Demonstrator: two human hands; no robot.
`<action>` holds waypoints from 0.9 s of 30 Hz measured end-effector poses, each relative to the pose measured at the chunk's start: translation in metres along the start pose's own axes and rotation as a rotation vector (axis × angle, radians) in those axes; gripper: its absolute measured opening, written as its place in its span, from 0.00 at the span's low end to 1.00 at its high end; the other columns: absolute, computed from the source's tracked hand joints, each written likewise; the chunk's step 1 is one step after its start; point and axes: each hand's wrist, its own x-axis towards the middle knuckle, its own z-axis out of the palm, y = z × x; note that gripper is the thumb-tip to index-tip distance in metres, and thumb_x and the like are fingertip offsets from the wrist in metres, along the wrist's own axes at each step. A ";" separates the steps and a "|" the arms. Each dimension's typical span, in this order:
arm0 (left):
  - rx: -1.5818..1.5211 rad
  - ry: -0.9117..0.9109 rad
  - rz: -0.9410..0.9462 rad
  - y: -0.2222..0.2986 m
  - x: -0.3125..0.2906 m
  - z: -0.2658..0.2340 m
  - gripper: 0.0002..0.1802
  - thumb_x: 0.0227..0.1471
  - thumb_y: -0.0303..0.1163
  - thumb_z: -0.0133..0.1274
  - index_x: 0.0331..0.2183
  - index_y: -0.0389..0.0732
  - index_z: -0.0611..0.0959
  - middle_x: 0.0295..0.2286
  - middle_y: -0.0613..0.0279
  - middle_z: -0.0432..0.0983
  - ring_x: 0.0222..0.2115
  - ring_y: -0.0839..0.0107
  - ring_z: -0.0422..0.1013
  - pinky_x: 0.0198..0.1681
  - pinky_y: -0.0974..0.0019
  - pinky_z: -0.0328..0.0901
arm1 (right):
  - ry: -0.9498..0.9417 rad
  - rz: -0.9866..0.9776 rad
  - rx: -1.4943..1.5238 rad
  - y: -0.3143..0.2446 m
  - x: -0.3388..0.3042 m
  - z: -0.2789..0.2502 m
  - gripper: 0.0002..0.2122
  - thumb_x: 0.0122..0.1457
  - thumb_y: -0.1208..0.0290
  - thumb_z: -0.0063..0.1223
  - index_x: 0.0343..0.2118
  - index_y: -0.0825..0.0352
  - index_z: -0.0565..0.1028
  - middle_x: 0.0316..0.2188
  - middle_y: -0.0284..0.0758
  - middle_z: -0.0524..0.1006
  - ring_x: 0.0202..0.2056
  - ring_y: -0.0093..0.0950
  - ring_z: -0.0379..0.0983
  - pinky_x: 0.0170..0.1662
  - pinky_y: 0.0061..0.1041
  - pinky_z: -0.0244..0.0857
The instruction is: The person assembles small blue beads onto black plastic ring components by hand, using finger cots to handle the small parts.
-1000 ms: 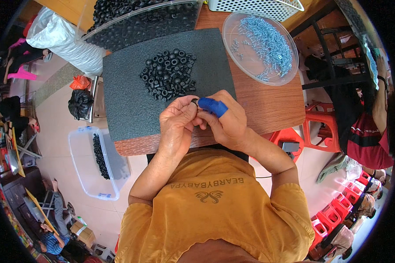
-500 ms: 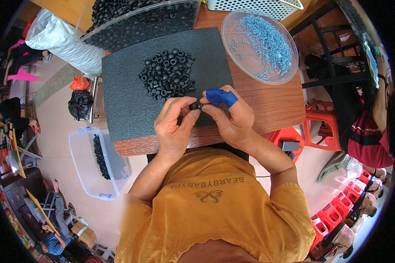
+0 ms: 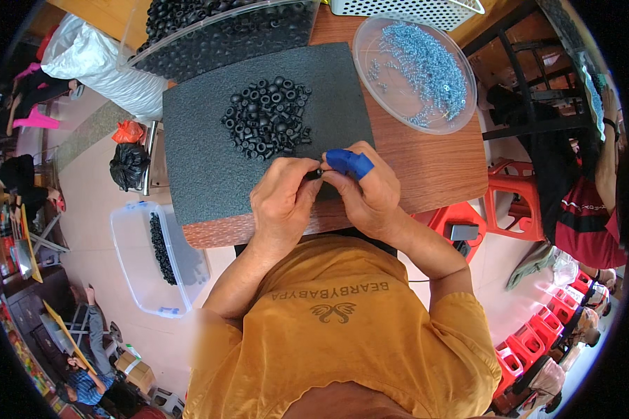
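Head view, looking down over the person's mustard-yellow shirt: both bare hands meet just past the near edge of the wooden table. The left hand has its thumb and index finger pinched on a small black part, the other fingers curled in behind. The right hand, blue tape wrapped round its index finger, brings thumb and fingertip up against the same piece; from here I can't tell whether those fingertips grip something tiny of their own. The part sits between the two hands, above the lower right of a dark grey textured mat.

Just beyond the fingers, a loose pile of black parts, some ring-shaped and some domed, lies on that mat. To the right, a clear round tray holds a scatter of small bluish pieces, too fine to make out. A clear plastic bin full of similar black pieces stands at the mat's far edge, and a white perforated basket sits behind the tray. Down on the floor to the left rests a clear tub with more black bits along one side.
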 end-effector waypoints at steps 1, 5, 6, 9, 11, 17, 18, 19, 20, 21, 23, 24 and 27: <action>0.000 -0.001 0.000 0.000 0.000 -0.001 0.12 0.41 0.17 0.57 0.33 0.35 0.79 0.29 0.58 0.74 0.24 0.73 0.71 0.25 0.72 0.65 | 0.008 -0.038 0.012 0.001 0.000 0.000 0.14 0.41 0.87 0.57 0.35 0.75 0.71 0.24 0.41 0.72 0.25 0.37 0.69 0.26 0.29 0.62; 0.157 -0.017 0.102 0.001 0.003 -0.001 0.14 0.37 0.16 0.57 0.32 0.36 0.79 0.28 0.58 0.73 0.23 0.69 0.71 0.24 0.70 0.65 | 0.007 -0.028 0.002 -0.001 -0.002 -0.001 0.14 0.41 0.86 0.57 0.34 0.74 0.71 0.25 0.42 0.72 0.25 0.38 0.68 0.25 0.29 0.62; 0.217 -0.015 0.154 0.001 0.003 -0.001 0.14 0.36 0.16 0.57 0.32 0.36 0.79 0.28 0.58 0.73 0.22 0.68 0.70 0.24 0.69 0.64 | 0.001 -0.026 -0.009 -0.002 -0.002 0.000 0.13 0.41 0.86 0.58 0.33 0.74 0.72 0.25 0.40 0.73 0.25 0.35 0.70 0.26 0.26 0.63; 0.216 -0.008 0.162 0.003 0.003 -0.001 0.15 0.34 0.16 0.57 0.31 0.36 0.79 0.27 0.57 0.73 0.23 0.64 0.70 0.25 0.67 0.65 | -0.014 -0.017 -0.044 -0.003 -0.004 0.000 0.11 0.42 0.84 0.59 0.31 0.73 0.73 0.25 0.39 0.74 0.25 0.32 0.71 0.26 0.24 0.64; 0.187 0.003 0.149 0.001 0.000 0.000 0.15 0.33 0.16 0.57 0.31 0.36 0.79 0.27 0.57 0.73 0.23 0.63 0.70 0.25 0.66 0.65 | -0.024 -0.009 -0.067 -0.004 -0.004 -0.003 0.11 0.42 0.82 0.60 0.31 0.72 0.74 0.25 0.40 0.74 0.25 0.33 0.71 0.26 0.24 0.64; 0.130 0.014 0.252 -0.002 -0.001 -0.003 0.15 0.32 0.18 0.60 0.30 0.35 0.79 0.26 0.56 0.74 0.24 0.63 0.71 0.24 0.67 0.65 | -0.108 0.510 0.263 -0.008 -0.001 -0.008 0.13 0.42 0.78 0.62 0.32 0.70 0.74 0.23 0.33 0.72 0.24 0.23 0.69 0.27 0.20 0.64; 0.125 -0.009 0.252 -0.001 -0.001 -0.004 0.15 0.31 0.18 0.60 0.30 0.35 0.79 0.26 0.56 0.73 0.24 0.63 0.71 0.24 0.67 0.65 | -0.124 0.571 0.292 -0.009 0.000 -0.008 0.13 0.42 0.77 0.64 0.32 0.70 0.74 0.23 0.31 0.73 0.24 0.19 0.69 0.28 0.18 0.64; 0.125 -0.008 0.251 -0.001 -0.002 -0.004 0.15 0.31 0.18 0.60 0.30 0.35 0.79 0.26 0.56 0.73 0.24 0.63 0.71 0.24 0.67 0.65 | -0.141 0.631 0.321 -0.009 0.000 -0.009 0.13 0.42 0.76 0.65 0.31 0.70 0.74 0.23 0.29 0.73 0.25 0.15 0.68 0.28 0.16 0.64; 0.114 -0.002 0.256 -0.002 -0.002 -0.004 0.15 0.32 0.19 0.61 0.30 0.35 0.80 0.25 0.57 0.73 0.24 0.64 0.71 0.24 0.68 0.65 | -0.143 0.631 0.321 -0.009 0.000 -0.009 0.13 0.42 0.76 0.65 0.31 0.70 0.74 0.23 0.29 0.73 0.25 0.15 0.68 0.28 0.16 0.64; 0.102 0.002 0.261 -0.003 -0.002 -0.003 0.14 0.33 0.20 0.61 0.30 0.35 0.80 0.25 0.57 0.73 0.23 0.66 0.71 0.24 0.69 0.65 | -0.150 0.662 0.347 -0.008 0.000 -0.009 0.14 0.41 0.76 0.65 0.31 0.70 0.74 0.23 0.29 0.73 0.25 0.15 0.67 0.28 0.16 0.63; 0.038 -0.019 0.180 -0.003 -0.005 -0.004 0.14 0.35 0.21 0.62 0.30 0.35 0.80 0.26 0.58 0.73 0.25 0.68 0.71 0.25 0.70 0.64 | -0.157 0.694 0.373 -0.007 0.000 -0.009 0.14 0.40 0.76 0.66 0.31 0.70 0.74 0.22 0.29 0.74 0.24 0.14 0.66 0.28 0.16 0.63; -0.026 -0.040 0.099 -0.003 -0.007 -0.004 0.13 0.36 0.21 0.62 0.31 0.34 0.80 0.27 0.59 0.74 0.26 0.71 0.71 0.26 0.71 0.64 | -0.166 0.747 0.405 -0.007 0.001 -0.009 0.14 0.40 0.76 0.66 0.31 0.70 0.75 0.23 0.29 0.74 0.24 0.14 0.66 0.28 0.15 0.63; -0.401 -0.081 -0.138 -0.004 -0.010 -0.007 0.13 0.39 0.24 0.62 0.32 0.34 0.80 0.31 0.60 0.73 0.29 0.75 0.69 0.28 0.74 0.64 | -0.159 0.844 0.508 -0.004 0.000 -0.008 0.13 0.41 0.76 0.66 0.31 0.70 0.75 0.23 0.29 0.74 0.24 0.14 0.67 0.28 0.15 0.63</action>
